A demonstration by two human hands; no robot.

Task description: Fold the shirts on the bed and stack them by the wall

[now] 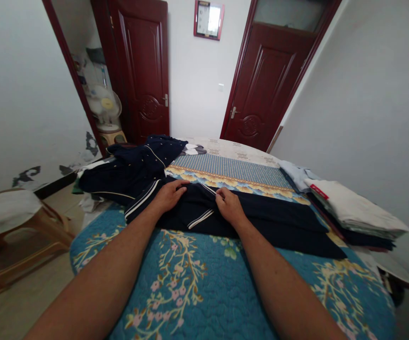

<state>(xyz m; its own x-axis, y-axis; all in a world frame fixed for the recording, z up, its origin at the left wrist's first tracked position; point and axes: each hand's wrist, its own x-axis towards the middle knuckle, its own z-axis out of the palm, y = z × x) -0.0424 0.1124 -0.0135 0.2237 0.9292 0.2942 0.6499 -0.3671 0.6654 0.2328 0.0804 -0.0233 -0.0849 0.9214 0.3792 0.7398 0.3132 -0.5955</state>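
Note:
A dark navy garment (278,212) with white double stripes lies stretched sideways across the blue floral table cover (218,278). My left hand (171,194) rests on its left part, fingers bent against the dark cloth, near a striped edge. At the middle of the garment, my right hand (227,203) pinches the cloth beside a white-striped edge between thumb and fingers. Another striped edge lies on the cloth between and below the hands. The fingertips of both hands are partly sunk in the folds.
A heap of navy dotted clothing (137,163) lies at the table's back left, with small grey and white pieces (195,149) beside it. Folded clothes (356,208) are stacked at the right edge. A stool (23,236) stands at left; two red doors are behind.

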